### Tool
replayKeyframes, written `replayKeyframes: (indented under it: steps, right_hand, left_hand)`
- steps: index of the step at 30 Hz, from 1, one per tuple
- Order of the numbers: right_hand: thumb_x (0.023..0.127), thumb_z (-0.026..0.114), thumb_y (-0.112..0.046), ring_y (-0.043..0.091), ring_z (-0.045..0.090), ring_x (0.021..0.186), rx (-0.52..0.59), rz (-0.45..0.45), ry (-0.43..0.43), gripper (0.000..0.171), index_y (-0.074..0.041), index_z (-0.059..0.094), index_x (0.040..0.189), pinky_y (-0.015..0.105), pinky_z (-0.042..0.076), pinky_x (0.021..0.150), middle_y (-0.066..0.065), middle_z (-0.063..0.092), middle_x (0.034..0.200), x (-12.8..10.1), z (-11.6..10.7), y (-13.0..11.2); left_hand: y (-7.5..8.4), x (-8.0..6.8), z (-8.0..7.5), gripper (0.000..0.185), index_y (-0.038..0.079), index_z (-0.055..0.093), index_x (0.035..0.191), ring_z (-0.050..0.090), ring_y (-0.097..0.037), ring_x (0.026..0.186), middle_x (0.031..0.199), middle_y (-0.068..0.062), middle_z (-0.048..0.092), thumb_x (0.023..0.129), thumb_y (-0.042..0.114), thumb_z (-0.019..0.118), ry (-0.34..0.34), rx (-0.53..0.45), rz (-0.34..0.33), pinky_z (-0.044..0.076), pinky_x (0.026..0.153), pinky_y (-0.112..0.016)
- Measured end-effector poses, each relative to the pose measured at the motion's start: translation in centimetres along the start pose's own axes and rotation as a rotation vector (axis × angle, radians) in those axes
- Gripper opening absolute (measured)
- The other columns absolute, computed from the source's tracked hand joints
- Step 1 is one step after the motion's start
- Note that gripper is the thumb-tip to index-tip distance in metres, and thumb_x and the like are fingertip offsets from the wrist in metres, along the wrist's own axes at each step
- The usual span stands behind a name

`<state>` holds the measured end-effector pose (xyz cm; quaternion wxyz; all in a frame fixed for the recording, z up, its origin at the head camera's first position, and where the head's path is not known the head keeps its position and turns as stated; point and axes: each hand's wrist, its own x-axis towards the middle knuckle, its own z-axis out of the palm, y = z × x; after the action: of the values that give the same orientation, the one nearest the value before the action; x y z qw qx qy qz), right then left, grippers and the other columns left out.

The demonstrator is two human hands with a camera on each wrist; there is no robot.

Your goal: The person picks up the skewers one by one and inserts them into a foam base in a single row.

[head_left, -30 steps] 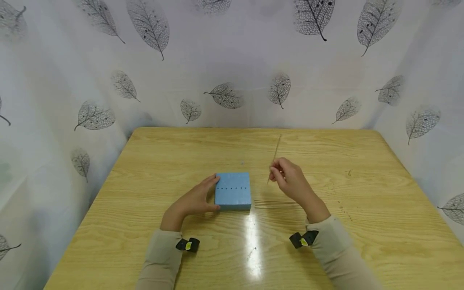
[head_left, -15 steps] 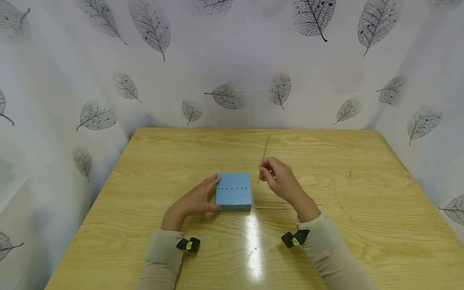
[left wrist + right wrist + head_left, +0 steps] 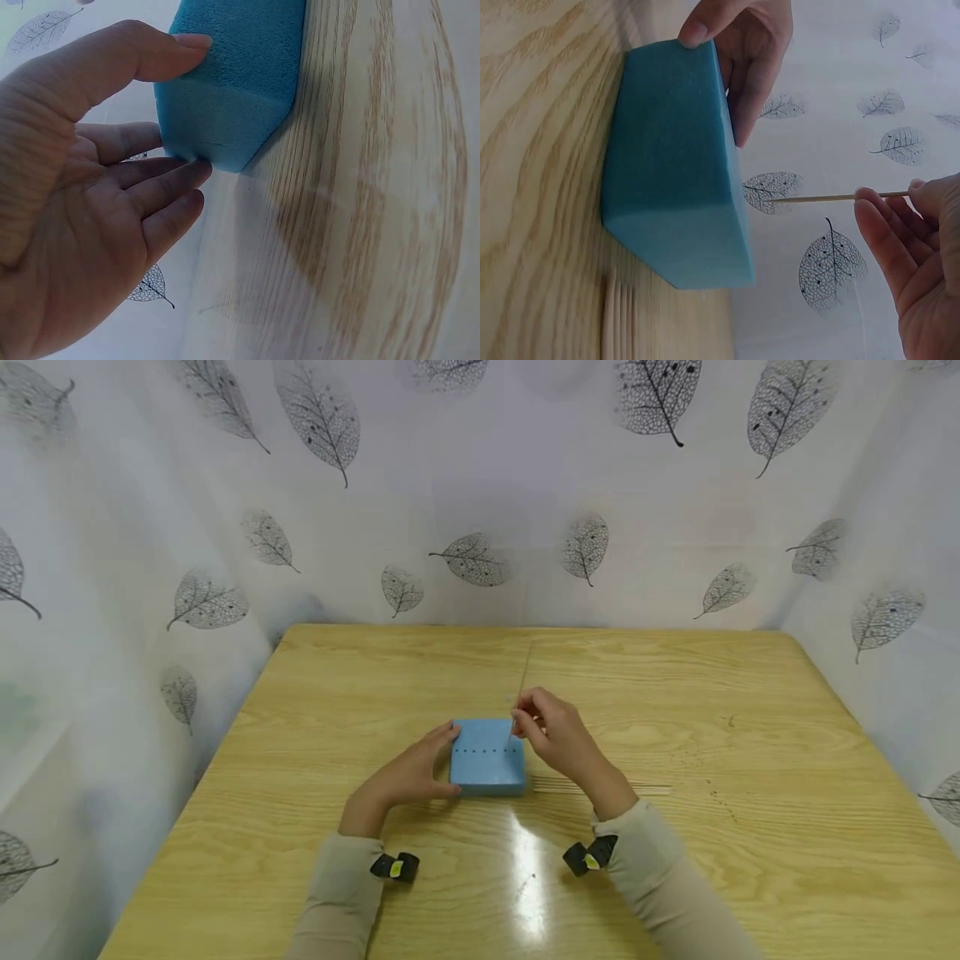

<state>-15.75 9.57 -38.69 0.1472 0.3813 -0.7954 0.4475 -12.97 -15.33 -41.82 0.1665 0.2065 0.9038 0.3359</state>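
Observation:
A blue foam block (image 3: pixel 487 774) lies on the table, with a row of small dark holes across its top. My left hand (image 3: pixel 411 770) holds the block's left end, thumb on the near side and fingers at the far side, as the left wrist view shows on the foam block (image 3: pixel 232 82). Between thumb and fingertips, my right hand (image 3: pixel 557 737) pinches a thin bamboo skewer (image 3: pixel 523 675). In the right wrist view the pointed tip of the skewer (image 3: pixel 817 199) hangs just above the block's top, apart from it, near the right-hand holes.
Several more skewers (image 3: pixel 637 788) lie side by side right of the block, partly under my right forearm. Dark specks (image 3: pixel 712 793) mark the wooden table (image 3: pixel 360 677) on the right. A leaf-patterned curtain (image 3: pixel 510 468) closes off the back and sides.
My right hand has moved left with the skewer, from beside the block to over its right part. The left hand has stayed on the block.

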Motion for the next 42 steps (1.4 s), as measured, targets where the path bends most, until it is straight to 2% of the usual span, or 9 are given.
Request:
replayKeyframes:
  steps: [6, 13, 21, 29, 33, 37, 42]
  right_hand:
    - [0.09, 0.057, 0.005, 0.015, 0.064, 0.067, 0.016, -0.011, 0.002, 0.006, 0.001, 0.055, 0.095, 0.022, 0.055, 0.061, 0.008, 0.061, 0.078, 0.5, 1.3, -0.1]
    - [0.095, 0.053, -0.001, 0.016, 0.064, 0.069, 0.035, -0.02, -0.04, 0.005, 0.004, 0.055, 0.095, 0.022, 0.055, 0.061, 0.011, 0.062, 0.081, 1.1, 2.3, -0.3]
    - [0.094, 0.054, -0.001, 0.016, 0.063, 0.069, 0.039, -0.034, -0.082, 0.005, 0.003, 0.055, 0.096, 0.023, 0.054, 0.061, 0.009, 0.061, 0.081, 2.0, 3.3, -0.8]
    - [0.091, 0.056, 0.004, 0.014, 0.061, 0.067, 0.048, -0.094, -0.079, 0.003, 0.001, 0.055, 0.093, 0.023, 0.053, 0.059, 0.009, 0.06, 0.078, 2.7, 4.4, -1.1]
    - [0.093, 0.054, 0.001, 0.015, 0.062, 0.068, 0.053, -0.092, -0.078, 0.003, 0.003, 0.055, 0.094, 0.021, 0.053, 0.06, 0.008, 0.061, 0.079, 2.9, 4.8, -1.2]
    - [0.095, 0.053, -0.002, 0.016, 0.063, 0.07, 0.059, -0.078, -0.082, 0.007, 0.004, 0.056, 0.095, 0.024, 0.054, 0.061, 0.011, 0.061, 0.081, 3.0, 5.0, -1.2]
    - [0.094, 0.053, -0.001, 0.02, 0.063, 0.07, 0.071, -0.062, -0.093, 0.006, 0.004, 0.056, 0.096, 0.029, 0.055, 0.061, 0.016, 0.062, 0.082, 3.1, 5.2, -1.0]
  left_hand:
    - [-0.1, -0.3, 0.1, 0.09, 0.002, 0.023, 0.149, 0.016, -0.032, 0.142, 0.156, -0.015, 0.014, 0.079, 0.02, 0.077, 0.013, -0.02, -0.003, 0.02, 0.114, -0.048]
    - [-0.4, -0.5, 0.1, 0.089, 0.0, 0.023, 0.149, 0.017, -0.033, 0.142, 0.156, -0.017, 0.015, 0.08, 0.018, 0.076, 0.021, -0.028, 0.017, 0.02, 0.114, -0.047]
    - [-0.4, -0.6, 0.0, 0.089, -0.001, 0.023, 0.149, 0.017, -0.034, 0.142, 0.156, -0.019, 0.015, 0.08, 0.018, 0.076, 0.021, -0.04, 0.018, 0.02, 0.114, -0.048]
    - [-0.5, -0.6, -0.1, 0.089, -0.001, 0.022, 0.149, 0.018, -0.033, 0.142, 0.156, -0.018, 0.015, 0.08, 0.016, 0.075, 0.02, -0.057, 0.033, 0.022, 0.113, -0.048]
    - [-0.6, -0.5, -0.2, 0.089, -0.001, 0.02, 0.149, 0.017, -0.033, 0.142, 0.156, -0.019, 0.014, 0.081, 0.015, 0.074, 0.015, -0.065, 0.061, 0.022, 0.113, -0.048]
    - [-0.6, -0.2, -0.2, 0.09, -0.001, 0.019, 0.149, 0.018, -0.033, 0.141, 0.156, -0.019, 0.014, 0.08, 0.014, 0.074, 0.017, -0.069, 0.098, 0.022, 0.113, -0.048]
    - [-0.7, -0.1, -0.2, 0.089, 0.0, 0.019, 0.149, 0.017, -0.031, 0.142, 0.156, -0.018, 0.014, 0.081, 0.014, 0.074, 0.009, -0.072, 0.1, 0.021, 0.114, -0.047]
